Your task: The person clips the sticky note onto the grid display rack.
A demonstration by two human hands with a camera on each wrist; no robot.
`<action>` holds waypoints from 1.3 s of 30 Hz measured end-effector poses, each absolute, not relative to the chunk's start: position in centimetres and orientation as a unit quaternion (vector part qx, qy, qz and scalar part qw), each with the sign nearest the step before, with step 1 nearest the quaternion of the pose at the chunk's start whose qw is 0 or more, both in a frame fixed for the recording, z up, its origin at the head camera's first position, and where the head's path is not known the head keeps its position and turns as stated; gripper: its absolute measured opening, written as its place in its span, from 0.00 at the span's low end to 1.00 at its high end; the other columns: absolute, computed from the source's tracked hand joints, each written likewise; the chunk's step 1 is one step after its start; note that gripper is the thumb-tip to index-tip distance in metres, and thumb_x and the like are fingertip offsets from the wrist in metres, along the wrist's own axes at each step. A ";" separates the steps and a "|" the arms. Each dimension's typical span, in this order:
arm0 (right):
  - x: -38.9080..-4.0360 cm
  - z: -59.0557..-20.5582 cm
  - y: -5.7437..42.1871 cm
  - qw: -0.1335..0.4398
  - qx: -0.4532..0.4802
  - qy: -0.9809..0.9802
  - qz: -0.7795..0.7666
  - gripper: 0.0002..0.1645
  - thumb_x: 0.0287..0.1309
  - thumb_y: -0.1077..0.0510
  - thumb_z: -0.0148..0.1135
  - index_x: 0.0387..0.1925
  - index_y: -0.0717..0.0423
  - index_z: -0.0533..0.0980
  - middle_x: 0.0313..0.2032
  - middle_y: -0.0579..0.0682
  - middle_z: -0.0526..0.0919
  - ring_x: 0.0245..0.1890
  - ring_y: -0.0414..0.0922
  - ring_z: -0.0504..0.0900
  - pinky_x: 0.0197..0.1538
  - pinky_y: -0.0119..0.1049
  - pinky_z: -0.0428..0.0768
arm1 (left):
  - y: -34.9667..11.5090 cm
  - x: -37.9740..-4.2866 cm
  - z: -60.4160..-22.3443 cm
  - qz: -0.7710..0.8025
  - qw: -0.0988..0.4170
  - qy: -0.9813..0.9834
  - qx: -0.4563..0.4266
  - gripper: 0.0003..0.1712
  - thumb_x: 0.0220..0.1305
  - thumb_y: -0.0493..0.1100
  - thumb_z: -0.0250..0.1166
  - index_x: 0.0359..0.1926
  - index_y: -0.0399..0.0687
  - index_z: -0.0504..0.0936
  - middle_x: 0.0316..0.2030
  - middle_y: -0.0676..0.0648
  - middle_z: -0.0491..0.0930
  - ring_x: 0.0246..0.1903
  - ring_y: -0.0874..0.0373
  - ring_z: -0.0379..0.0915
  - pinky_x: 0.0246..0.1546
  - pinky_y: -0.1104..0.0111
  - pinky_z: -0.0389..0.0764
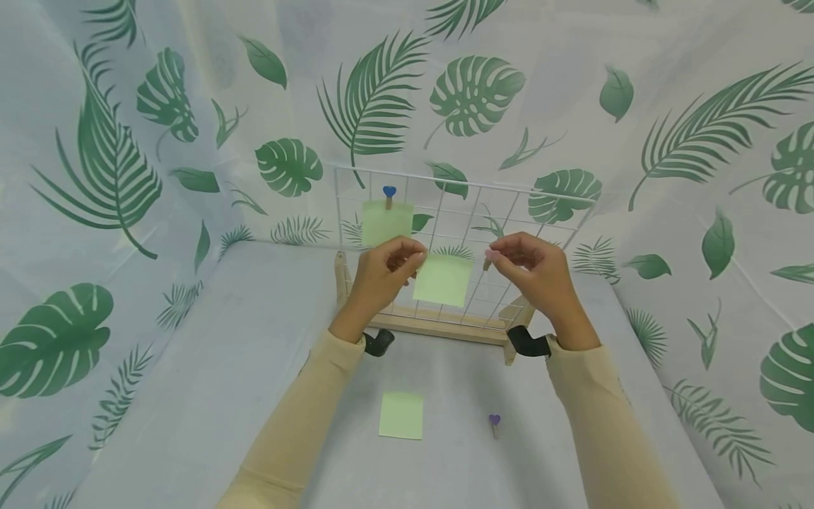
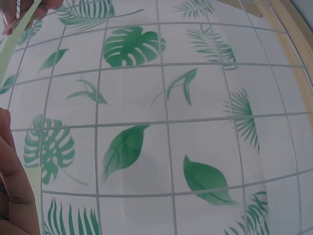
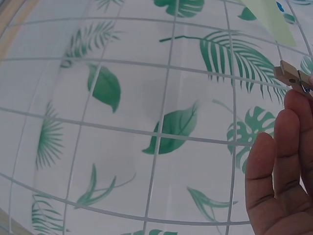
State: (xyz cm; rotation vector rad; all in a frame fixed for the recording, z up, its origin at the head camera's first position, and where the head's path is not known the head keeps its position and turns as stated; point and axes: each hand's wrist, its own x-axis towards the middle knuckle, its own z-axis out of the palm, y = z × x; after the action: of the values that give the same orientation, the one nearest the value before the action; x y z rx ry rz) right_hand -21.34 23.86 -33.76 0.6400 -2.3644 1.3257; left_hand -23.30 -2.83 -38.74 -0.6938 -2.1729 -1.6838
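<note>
My left hand [image 1: 389, 272] pinches a pale green sticky note [image 1: 443, 280] by its upper left corner, in front of a white wire grid [image 1: 496, 205]. To the right of the note, my right hand [image 1: 535, 272] pinches a small wooden clothespin [image 3: 292, 77], its jaws pointing toward the note. A second sticky note [image 1: 385, 223] hangs on the grid's upper left part under a clothespin with a blue heart [image 1: 389, 192]. In the left wrist view the held note [image 2: 14, 41] shows nearly edge-on at the left.
Wooden feet and a wooden bar [image 1: 439, 329] carry the grid on the white table. Nearer me lie a green sticky note [image 1: 401, 416] and a clothespin with a purple heart [image 1: 494, 422]. Leaf-patterned cloth [image 1: 547, 92] hangs behind and at both sides.
</note>
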 end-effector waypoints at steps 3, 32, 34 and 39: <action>-21.4 -33.6 23.8 0.178 0.225 -0.838 0.464 0.06 0.70 0.69 0.69 0.45 0.69 0.85 0.39 0.65 0.89 0.37 0.29 0.83 0.49 0.20 0.80 | -2.8 -23.5 -38.6 -0.585 0.151 -0.760 -0.241 0.08 0.79 0.39 0.66 0.50 0.38 0.87 0.35 0.43 0.87 0.28 0.56 0.81 0.31 0.70 0.85; -22.2 -31.7 23.7 0.190 0.242 -0.838 0.452 0.05 0.68 0.72 0.68 0.43 0.72 0.84 0.38 0.65 0.89 0.36 0.28 0.83 0.47 0.19 0.80 | -2.3 -24.9 -37.5 -0.564 0.189 -0.766 -0.243 0.08 0.78 0.38 0.68 0.50 0.37 0.88 0.40 0.41 0.89 0.31 0.51 0.85 0.31 0.69 0.86; -22.3 -31.5 23.5 0.189 0.241 -0.838 0.451 0.05 0.68 0.72 0.68 0.43 0.72 0.84 0.39 0.67 0.89 0.36 0.28 0.83 0.46 0.19 0.80 | -2.2 -25.0 -37.4 -0.566 0.192 -0.765 -0.241 0.08 0.77 0.38 0.68 0.50 0.37 0.88 0.40 0.41 0.90 0.31 0.51 0.86 0.31 0.69 0.86; -22.6 -31.0 23.2 0.185 0.237 -0.841 0.450 0.06 0.69 0.70 0.68 0.44 0.71 0.85 0.40 0.66 0.89 0.36 0.28 0.83 0.45 0.19 0.80 | -2.1 -25.2 -37.0 -0.573 0.199 -0.757 -0.242 0.08 0.77 0.38 0.69 0.49 0.36 0.89 0.39 0.40 0.90 0.31 0.50 0.86 0.31 0.67 0.87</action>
State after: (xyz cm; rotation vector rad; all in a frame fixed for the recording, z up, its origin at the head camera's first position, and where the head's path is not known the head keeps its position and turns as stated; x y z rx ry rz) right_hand -22.55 23.23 -31.01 0.6673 -2.3696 1.2667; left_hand -25.15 -2.08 -37.00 -0.6769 -2.1180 -1.6022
